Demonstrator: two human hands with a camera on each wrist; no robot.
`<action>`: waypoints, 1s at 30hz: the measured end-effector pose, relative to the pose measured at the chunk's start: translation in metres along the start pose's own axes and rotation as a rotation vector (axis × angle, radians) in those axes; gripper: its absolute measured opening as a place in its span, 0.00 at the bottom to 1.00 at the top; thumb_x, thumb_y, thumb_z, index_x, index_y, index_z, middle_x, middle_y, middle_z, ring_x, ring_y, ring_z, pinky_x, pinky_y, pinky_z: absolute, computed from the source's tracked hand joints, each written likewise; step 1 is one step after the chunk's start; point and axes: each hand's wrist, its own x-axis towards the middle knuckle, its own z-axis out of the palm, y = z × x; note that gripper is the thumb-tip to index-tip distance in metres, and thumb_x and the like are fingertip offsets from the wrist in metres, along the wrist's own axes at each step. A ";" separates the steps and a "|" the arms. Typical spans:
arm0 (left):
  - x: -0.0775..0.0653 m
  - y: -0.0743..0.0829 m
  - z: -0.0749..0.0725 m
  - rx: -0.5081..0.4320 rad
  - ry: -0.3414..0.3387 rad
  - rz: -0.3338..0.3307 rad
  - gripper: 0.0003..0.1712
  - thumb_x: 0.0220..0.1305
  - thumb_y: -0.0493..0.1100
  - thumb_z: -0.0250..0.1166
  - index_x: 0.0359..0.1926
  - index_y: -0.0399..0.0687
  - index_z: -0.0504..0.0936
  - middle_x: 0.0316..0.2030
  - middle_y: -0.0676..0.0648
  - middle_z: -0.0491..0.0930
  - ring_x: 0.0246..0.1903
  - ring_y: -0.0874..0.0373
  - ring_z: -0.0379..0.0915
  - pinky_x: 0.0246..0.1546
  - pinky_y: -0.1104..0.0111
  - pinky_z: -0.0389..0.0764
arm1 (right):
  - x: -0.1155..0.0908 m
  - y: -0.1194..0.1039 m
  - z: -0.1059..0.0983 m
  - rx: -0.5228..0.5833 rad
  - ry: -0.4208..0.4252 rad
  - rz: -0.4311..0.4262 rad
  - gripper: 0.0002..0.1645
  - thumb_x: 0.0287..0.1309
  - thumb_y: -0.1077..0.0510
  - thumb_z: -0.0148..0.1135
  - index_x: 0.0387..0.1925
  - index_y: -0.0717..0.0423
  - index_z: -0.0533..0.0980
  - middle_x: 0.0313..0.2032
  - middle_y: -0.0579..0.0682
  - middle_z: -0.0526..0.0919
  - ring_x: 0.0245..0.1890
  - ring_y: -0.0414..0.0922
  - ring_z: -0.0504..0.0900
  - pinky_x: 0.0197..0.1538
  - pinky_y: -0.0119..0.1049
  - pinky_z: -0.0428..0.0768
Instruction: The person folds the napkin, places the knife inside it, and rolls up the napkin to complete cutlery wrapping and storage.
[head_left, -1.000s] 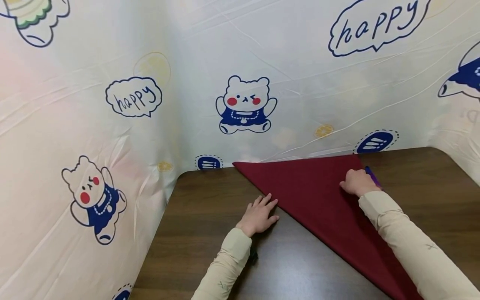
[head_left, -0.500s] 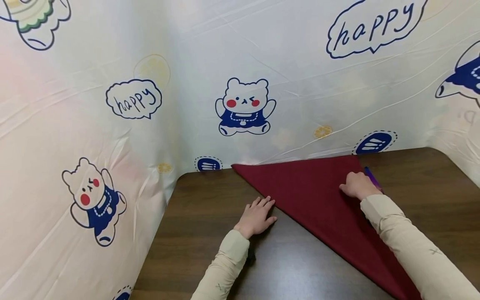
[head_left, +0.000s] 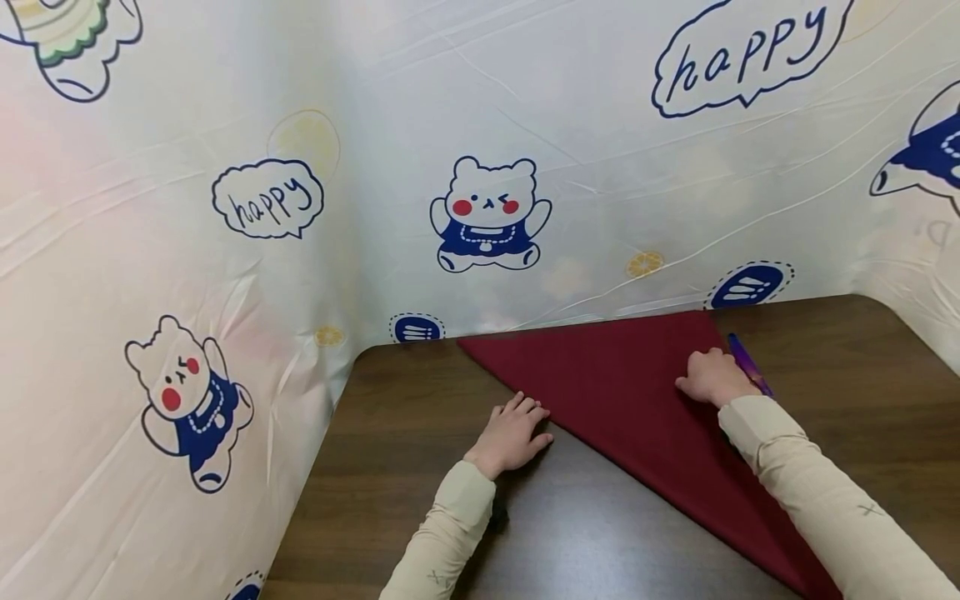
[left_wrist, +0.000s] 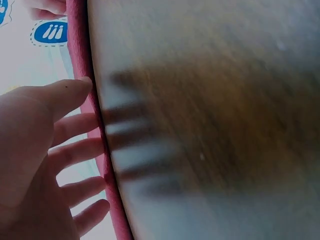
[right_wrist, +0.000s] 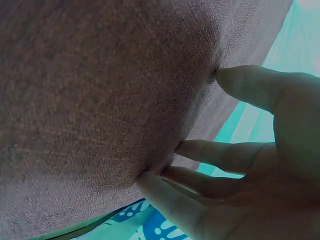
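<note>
A dark red cloth (head_left: 615, 392), folded into a large triangle, lies on the wooden table. The fingertips of my left hand (head_left: 507, 435) rest at its long slanted edge in the head view, fingers spread. The left wrist view has this hand (left_wrist: 55, 145) with fairly straight fingers along the cloth's folded edge (left_wrist: 116, 205). On the right part of the cloth my right hand (head_left: 712, 377) presses its fingertips down. From the right wrist, its thumb (right_wrist: 250, 85) and fingers touch the fabric (right_wrist: 100, 100) well apart from each other. My right sleeve covers part of the cloth.
A purple pen (head_left: 748, 365) lies on the table just right of my right hand. Behind the brown table (head_left: 397, 417) hangs a pale curtain (head_left: 375, 167) printed with bears, which also encloses the left side.
The cloth's far left tip has shifted slightly left and nearer. My right hand has drawn a little nearer, and more of the purple pen shows. My left hand stays at the slanted edge.
</note>
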 end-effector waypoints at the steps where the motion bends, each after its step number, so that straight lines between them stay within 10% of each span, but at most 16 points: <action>1: 0.000 0.000 0.000 -0.005 0.007 0.008 0.24 0.70 0.57 0.55 0.61 0.53 0.75 0.63 0.49 0.71 0.71 0.46 0.56 0.63 0.49 0.65 | -0.001 -0.001 0.000 -0.006 -0.002 -0.004 0.18 0.59 0.54 0.57 0.29 0.68 0.79 0.44 0.81 0.72 0.42 0.73 0.73 0.47 0.66 0.73; 12: -0.006 0.001 -0.001 0.003 0.082 0.025 0.14 0.69 0.56 0.57 0.45 0.56 0.81 0.43 0.54 0.76 0.44 0.55 0.73 0.44 0.59 0.66 | -0.002 -0.006 0.008 -0.026 0.002 -0.046 0.17 0.59 0.54 0.60 0.27 0.67 0.79 0.45 0.80 0.71 0.45 0.75 0.72 0.47 0.64 0.74; 30: -0.018 -0.008 0.001 -0.008 0.109 -0.045 0.23 0.63 0.53 0.64 0.56 0.50 0.76 0.45 0.47 0.77 0.41 0.53 0.75 0.41 0.62 0.79 | -0.005 -0.017 0.011 -0.038 0.018 -0.144 0.19 0.57 0.54 0.64 0.34 0.71 0.77 0.40 0.71 0.74 0.42 0.68 0.76 0.46 0.56 0.76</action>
